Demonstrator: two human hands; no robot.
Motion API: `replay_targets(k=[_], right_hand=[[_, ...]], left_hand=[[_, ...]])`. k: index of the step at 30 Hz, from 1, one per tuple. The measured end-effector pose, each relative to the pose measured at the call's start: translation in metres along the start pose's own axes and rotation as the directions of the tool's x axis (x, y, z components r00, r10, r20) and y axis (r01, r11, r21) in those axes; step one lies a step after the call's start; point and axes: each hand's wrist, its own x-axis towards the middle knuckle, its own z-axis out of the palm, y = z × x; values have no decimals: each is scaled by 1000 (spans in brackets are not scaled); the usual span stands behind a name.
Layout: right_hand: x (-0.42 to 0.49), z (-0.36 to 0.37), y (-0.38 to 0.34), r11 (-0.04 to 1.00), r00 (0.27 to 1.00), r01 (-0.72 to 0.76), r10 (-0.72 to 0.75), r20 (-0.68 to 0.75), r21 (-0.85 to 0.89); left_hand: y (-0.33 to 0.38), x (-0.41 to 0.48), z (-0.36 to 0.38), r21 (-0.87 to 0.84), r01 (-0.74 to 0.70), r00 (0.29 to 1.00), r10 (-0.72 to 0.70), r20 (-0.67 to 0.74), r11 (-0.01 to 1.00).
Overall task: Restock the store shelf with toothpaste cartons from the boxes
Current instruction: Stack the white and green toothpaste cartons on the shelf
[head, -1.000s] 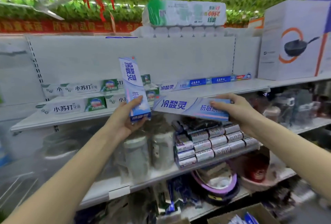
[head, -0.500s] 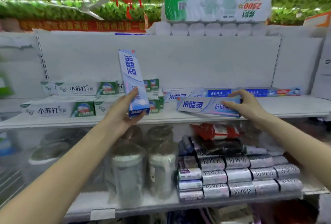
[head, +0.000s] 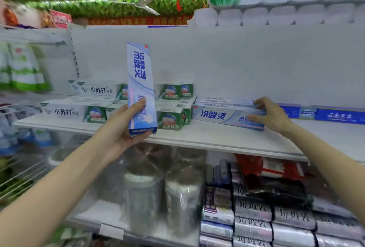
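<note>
Left hand (head: pixel 126 128) grips the upright carton (head: pixel 140 80) by its lower end, thumb across the front. That blue-and-white toothpaste box stands on end in the air, in front of the green cartons (head: pixel 98 91) stacked at the left of the shelf (head: pixel 217 137).

Over to the right hand (head: pixel 271 115): its fingers curl over the right end of the flat carton (head: pixel 221 116), thumb on the front face. This 1 lies lengthwise on the shelf, label facing out, its left end just beside the green cartons. More boxes of the same kind (head: pixel 223 101) sit directly behind it. Blue cartons (head: pixel 339 116) line the back to the right. On the shelf below stand 2 wrapped silvery rolls (head: pixel 142 197) and rows of silver packs (head: pixel 252 210).
</note>
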Motion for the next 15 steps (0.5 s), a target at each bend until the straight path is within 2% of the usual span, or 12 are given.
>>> replay_targets(k=[3,6,9,11,13,14,15], right_hand=[[23,8,11,994,999,11,-15,-30,-110],[35,10,21,995,996,-42,34,-83,-88],[35,5,27,996,995,-74,71,-69,-49],[26,-2,23,996,990,-79,83,-117,41],[10,-11,6,989,972,-20,54,-228,146],[0,-15,-7,969,973,7,51,-226,247],[-11,-17,-22,919,987,-7,69,-143,394]], left_hand=[[-8,2,1,11,-17,1000,18,-6,1000],[-16,6,13,18,-3,1000,3,-14,1000],[-23,11,34,3,21,1000,-21,-2,1000],[-28,15,53,-30,35,999,-35,24,999],[-34,19,75,-68,62,997,-59,54,996],[-37,20,86,-95,81,995,-74,74,992],[-40,22,98,-125,105,991,-92,102,987]])
